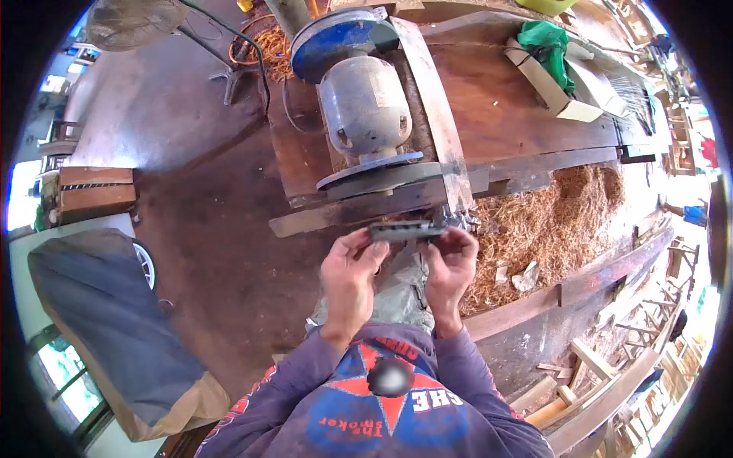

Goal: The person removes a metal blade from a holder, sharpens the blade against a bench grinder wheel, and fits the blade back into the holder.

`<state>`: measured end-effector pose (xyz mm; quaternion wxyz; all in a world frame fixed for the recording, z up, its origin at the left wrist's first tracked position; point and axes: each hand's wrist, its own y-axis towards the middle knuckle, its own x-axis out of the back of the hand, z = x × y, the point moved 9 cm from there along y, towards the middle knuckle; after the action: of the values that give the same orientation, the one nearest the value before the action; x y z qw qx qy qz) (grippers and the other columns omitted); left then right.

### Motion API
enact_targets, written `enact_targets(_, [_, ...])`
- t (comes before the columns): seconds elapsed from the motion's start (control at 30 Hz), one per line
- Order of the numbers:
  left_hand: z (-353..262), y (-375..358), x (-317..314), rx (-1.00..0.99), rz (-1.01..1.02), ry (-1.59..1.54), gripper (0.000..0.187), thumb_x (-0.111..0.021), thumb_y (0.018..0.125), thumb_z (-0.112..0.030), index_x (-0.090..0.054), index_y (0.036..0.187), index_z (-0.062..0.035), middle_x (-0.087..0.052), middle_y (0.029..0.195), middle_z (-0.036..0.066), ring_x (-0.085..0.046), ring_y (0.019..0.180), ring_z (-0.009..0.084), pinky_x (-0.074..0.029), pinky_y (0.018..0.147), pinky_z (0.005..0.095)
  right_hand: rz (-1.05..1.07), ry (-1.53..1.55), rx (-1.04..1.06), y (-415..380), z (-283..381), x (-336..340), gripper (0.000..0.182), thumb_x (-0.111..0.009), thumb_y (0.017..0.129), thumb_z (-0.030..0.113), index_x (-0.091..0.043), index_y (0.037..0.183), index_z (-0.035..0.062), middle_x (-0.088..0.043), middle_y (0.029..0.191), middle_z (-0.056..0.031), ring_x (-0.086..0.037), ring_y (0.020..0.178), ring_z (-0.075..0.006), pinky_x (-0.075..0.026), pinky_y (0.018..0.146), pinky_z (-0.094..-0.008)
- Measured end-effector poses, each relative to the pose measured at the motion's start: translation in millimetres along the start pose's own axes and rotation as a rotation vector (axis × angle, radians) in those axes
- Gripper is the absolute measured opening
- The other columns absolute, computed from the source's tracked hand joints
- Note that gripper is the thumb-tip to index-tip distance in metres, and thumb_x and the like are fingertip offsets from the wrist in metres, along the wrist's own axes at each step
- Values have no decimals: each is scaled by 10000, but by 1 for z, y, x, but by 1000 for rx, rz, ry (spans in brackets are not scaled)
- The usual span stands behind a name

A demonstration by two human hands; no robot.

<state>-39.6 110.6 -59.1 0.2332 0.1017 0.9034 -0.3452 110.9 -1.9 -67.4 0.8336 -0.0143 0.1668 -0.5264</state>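
Note:
Between my two hands is a short, dark, flat metal piece (405, 231) with what look like slots along its upper edge; blur hides its exact kind. My left hand (350, 281) pinches its left end between thumb and fingers. At the other end, the fingers of my right hand (451, 267) close on it in the same way. Just beyond the piece stands a bench grinder with a grey motor (365, 103). Its near grinding wheel (385, 182) is apart from the metal piece, above a wooden board (343, 215).
Wood shavings (534, 237) fill a boarded bay at the right. A cardboard box (553, 88) with green cloth lies on the bench. At the left are a covered bulky object (114, 320), a brown box (96, 192) and a pedestal fan (134, 23).

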Motion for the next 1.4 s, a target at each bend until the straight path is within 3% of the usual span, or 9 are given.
enact_targets(0.03, [7,10,5,41,-37,21,284,-717,879,-23,-576,1122,17,-685,1034,98,-666,928,161,-500,672,219,2,-78,33,10,-3,0,415,-630,828,-163,-488,1184,-2,-580,1023,-67,-622,928,-141,-548,828,-278])
enact_targets(0.17, [16,33,0,62,-52,-91,196,-739,875,-66,-621,1031,-47,-711,960,71,-705,874,181,-424,447,219,27,-161,45,38,-4,-14,316,-637,839,-145,-570,1126,-33,-627,1027,-99,-645,922,-154,-552,812,-274])
enact_targets(0.23, [14,37,-5,56,-69,-103,173,-738,876,-70,-629,1010,-61,-712,959,61,-704,877,176,-425,429,229,28,-161,8,47,-17,-15,312,-644,834,-150,-584,1117,-34,-633,1044,-102,-642,929,-152,-550,818,-272])
enact_targets(0.3, [12,40,-6,41,-88,-121,127,-741,875,-85,-649,962,-93,-712,949,36,-700,877,169,-439,405,249,68,-282,270,52,-6,-25,286,-661,827,-156,-611,1077,-28,-639,1080,-97,-633,946,-142,-546,816,-262])
enact_targets(0.43, [13,44,-5,29,-113,-126,127,-746,874,-96,-648,954,-100,-709,935,34,-697,877,169,-435,403,246,43,-194,251,53,-11,-25,222,-667,822,-151,-627,1016,-49,-640,1084,-118,-629,974,-157,-576,837,-291])
enact_targets(0.53, [13,44,-5,26,-115,-120,122,-751,873,-106,-645,934,-110,-706,924,34,-692,880,174,-435,415,237,99,-340,318,53,-7,-29,185,-672,829,-145,-619,978,-50,-629,1120,-137,-625,990,-161,-578,840,-293])
enact_targets(0.6, [13,42,-6,49,-118,-152,65,-683,900,-35,-686,965,-39,-700,1020,53,-653,1014,173,-520,961,350,64,-310,252,52,-8,-28,152,-679,835,-136,-611,939,-48,-628,1135,-151,-631,983,-163,-569,835,-285])
enact_targets(1.1, [16,49,-7,35,-143,-213,93,-723,877,-15,-632,888,-32,-695,945,78,-677,893,183,-579,872,320,58,-356,258,59,-4,-26,126,-691,833,-127,-625,902,-45,-652,1120,-161,-643,980,-169,-560,823,-281])
enact_targets(1.4, [24,52,-11,48,-81,-166,59,-701,893,-52,-690,949,-36,-703,980,49,-677,922,177,-562,856,317,28,-326,261,63,3,-21,122,-698,835,-117,-643,915,-43,-662,1105,-152,-648,940,-142,-570,774,-264])
